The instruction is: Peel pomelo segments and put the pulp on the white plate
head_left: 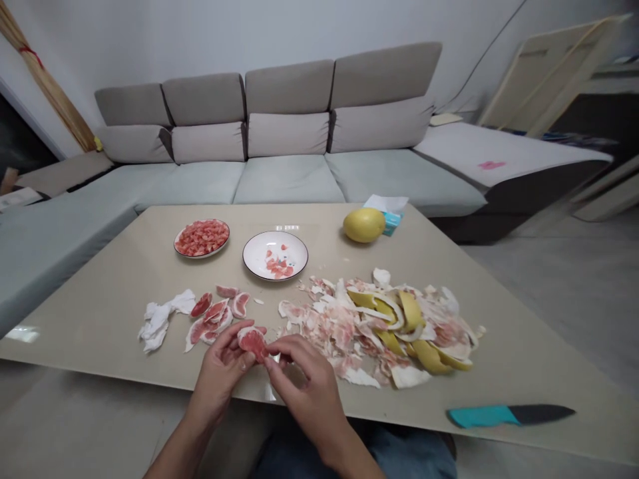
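A pink fruit segment (252, 342) is pinched between the left hand (222, 372) and right hand (304, 386). Peel scraps (389, 326) are heaped just beside them on the table (100, 313).

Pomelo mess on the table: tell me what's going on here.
A person holds a pink pomelo segment in both hands, left hand cupping it, right hand pinching at its edge. More segments lie just beyond, beside crumpled tissue. A peel pile sits to the right. One plate is full of flesh, another plate holds a few bits. A whole pomelo and a knife lie untouched.
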`<move>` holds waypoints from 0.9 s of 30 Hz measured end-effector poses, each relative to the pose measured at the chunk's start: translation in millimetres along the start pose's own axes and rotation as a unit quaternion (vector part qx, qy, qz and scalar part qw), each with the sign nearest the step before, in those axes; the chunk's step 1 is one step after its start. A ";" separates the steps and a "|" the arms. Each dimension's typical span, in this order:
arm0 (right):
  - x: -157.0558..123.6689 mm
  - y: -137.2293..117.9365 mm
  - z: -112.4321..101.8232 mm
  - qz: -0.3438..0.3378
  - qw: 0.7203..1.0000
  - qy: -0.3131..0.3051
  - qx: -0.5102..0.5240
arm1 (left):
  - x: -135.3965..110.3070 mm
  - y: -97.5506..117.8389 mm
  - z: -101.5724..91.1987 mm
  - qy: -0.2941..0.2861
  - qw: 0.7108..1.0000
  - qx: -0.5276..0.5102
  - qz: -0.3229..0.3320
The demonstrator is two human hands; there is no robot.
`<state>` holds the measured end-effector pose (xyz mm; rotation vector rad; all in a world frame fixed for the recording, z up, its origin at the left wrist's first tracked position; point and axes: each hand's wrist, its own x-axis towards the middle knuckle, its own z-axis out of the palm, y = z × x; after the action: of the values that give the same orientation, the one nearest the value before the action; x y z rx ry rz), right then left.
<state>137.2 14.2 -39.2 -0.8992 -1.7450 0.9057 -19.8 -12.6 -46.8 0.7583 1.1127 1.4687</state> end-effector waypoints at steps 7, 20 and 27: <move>-4.9 4.1 1.5 -0.062 0.995 0.014 -0.083 | -0.6 0.2 -2.6 -0.007 0.996 0.078 0.047; -1.3 1.0 0.6 0.049 0.998 0.022 -0.015 | -8.1 -1.3 4.7 0.010 0.984 0.163 0.064; 6.7 4.9 -3.6 0.299 0.881 -0.018 0.365 | -8.7 6.3 6.0 0.003 0.976 0.204 0.079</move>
<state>139.5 23.0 -39.8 -0.8961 -0.9791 1.8336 -15.0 -19.5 -37.8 1.1502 1.4076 1.3857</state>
